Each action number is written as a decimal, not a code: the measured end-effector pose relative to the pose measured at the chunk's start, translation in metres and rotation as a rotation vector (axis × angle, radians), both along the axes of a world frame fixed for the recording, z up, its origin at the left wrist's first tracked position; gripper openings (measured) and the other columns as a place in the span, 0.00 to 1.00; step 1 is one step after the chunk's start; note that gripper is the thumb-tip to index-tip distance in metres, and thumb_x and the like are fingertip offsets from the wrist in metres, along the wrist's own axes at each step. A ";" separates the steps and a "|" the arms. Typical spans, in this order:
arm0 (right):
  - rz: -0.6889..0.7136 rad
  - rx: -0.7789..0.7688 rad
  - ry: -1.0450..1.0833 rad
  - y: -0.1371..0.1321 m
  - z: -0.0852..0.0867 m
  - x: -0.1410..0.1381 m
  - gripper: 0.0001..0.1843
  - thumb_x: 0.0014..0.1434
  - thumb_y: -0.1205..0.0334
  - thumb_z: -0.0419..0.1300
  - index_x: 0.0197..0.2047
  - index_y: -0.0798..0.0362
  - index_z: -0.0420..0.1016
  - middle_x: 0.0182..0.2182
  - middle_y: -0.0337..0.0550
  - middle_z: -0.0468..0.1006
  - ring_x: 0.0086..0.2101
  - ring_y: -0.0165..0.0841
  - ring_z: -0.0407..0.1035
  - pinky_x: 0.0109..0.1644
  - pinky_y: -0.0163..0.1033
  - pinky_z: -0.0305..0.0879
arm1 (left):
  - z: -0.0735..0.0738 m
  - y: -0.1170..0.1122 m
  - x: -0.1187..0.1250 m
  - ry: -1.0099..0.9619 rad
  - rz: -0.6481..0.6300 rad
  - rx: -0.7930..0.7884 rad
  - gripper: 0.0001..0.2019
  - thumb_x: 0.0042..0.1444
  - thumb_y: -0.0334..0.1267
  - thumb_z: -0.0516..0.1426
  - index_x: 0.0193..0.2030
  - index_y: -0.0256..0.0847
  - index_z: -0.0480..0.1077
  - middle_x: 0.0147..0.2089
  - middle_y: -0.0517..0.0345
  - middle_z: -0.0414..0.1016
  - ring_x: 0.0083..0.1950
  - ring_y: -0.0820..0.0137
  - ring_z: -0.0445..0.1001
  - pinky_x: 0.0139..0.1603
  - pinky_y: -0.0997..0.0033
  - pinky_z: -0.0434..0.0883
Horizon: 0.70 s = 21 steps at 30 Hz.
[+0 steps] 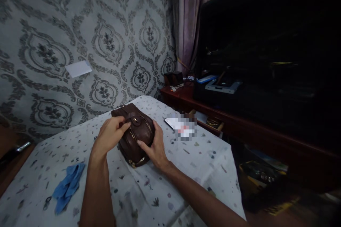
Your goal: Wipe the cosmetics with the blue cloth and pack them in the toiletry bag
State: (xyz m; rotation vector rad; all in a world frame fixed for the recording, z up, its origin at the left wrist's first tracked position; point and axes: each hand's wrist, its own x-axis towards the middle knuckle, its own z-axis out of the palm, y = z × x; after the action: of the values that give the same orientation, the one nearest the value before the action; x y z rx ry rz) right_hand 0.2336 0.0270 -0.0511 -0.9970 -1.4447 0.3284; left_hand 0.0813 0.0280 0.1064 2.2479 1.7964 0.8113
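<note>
A dark brown leather pouch [134, 134] with gold zips lies on a table covered by a white patterned cloth [170, 181]. My left hand [110, 134] grips its left side, thumb and fingers pinched near the strap clasp on top. My right hand [154, 147] holds the pouch's right and lower side, fingers curled round it. Both hands are closed on the pouch.
A blue cloth [68, 184] lies at the front left of the table, a small dark metal item [47, 203] beside it. A phone [173, 122] and a blurred card lie at the far right. A dark television [269, 53] stands on a red-brown cabinet [239, 127] to the right. A patterned wall stands behind.
</note>
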 end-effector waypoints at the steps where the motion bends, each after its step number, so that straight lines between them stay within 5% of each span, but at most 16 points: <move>1: -0.001 0.004 -0.002 0.000 0.000 0.000 0.48 0.59 0.45 0.63 0.72 0.53 0.45 0.66 0.59 0.57 0.66 0.50 0.52 0.69 0.61 0.52 | 0.001 0.000 0.000 0.001 -0.008 -0.008 0.16 0.54 0.47 0.54 0.19 0.42 0.62 0.18 0.66 0.59 0.23 0.72 0.59 0.25 0.72 0.52; 7: -0.007 0.016 -0.010 -0.001 0.001 0.002 0.49 0.57 0.45 0.64 0.72 0.52 0.44 0.66 0.58 0.58 0.65 0.50 0.55 0.68 0.60 0.54 | 0.001 -0.003 0.004 0.000 -0.037 0.000 0.16 0.55 0.47 0.52 0.21 0.43 0.60 0.18 0.65 0.65 0.23 0.71 0.64 0.26 0.72 0.56; 15: 0.009 -0.007 -0.018 -0.003 0.003 0.003 0.50 0.57 0.46 0.65 0.73 0.50 0.44 0.66 0.57 0.57 0.66 0.49 0.53 0.69 0.59 0.52 | -0.022 -0.015 0.010 -0.256 0.033 -0.024 0.13 0.58 0.50 0.52 0.34 0.43 0.66 0.25 0.59 0.78 0.21 0.69 0.72 0.27 0.71 0.66; 21: 0.019 -0.028 -0.031 -0.002 0.002 0.004 0.50 0.55 0.47 0.65 0.72 0.51 0.45 0.66 0.58 0.57 0.66 0.49 0.52 0.69 0.58 0.53 | -0.045 -0.037 0.018 -0.393 0.028 0.142 0.09 0.61 0.45 0.54 0.43 0.44 0.65 0.41 0.54 0.81 0.40 0.66 0.78 0.35 0.71 0.70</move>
State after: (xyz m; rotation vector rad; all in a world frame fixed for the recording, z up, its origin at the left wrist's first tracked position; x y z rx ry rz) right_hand 0.2375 0.0250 -0.0496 -1.0147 -1.4820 0.3493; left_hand 0.0998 -0.0091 0.0615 1.9634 1.6303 1.3169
